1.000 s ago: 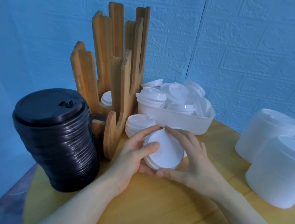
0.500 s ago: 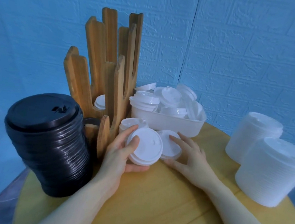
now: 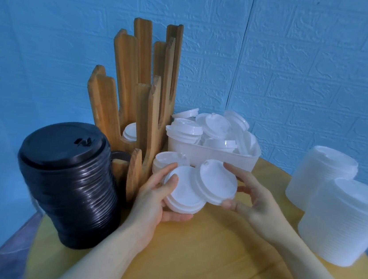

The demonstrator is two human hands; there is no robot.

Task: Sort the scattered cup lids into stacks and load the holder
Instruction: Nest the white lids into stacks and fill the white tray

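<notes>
My left hand (image 3: 154, 199) grips a short stack of white lids (image 3: 183, 193) above the table, thumb on top. My right hand (image 3: 252, 198) holds a single white lid (image 3: 217, 181) by its rim, tilted and overlapping the right edge of that stack. Just behind my left fingers a small stack of white lids (image 3: 167, 160) sits at the foot of the wooden holder (image 3: 138, 92). One white lid (image 3: 130, 131) lies in a holder slot. The white tub (image 3: 217, 159) behind holds several loose white lids.
A tall stack of black lids (image 3: 66, 183) stands left of the holder. Two tall stacks of translucent lids (image 3: 344, 219) stand at the right. The round wooden table (image 3: 198, 261) ends near the blue wall behind.
My right hand has picked the single lid up off the table and brought it against the stack. My left hand lifted the stack slightly and tilted it toward me.
</notes>
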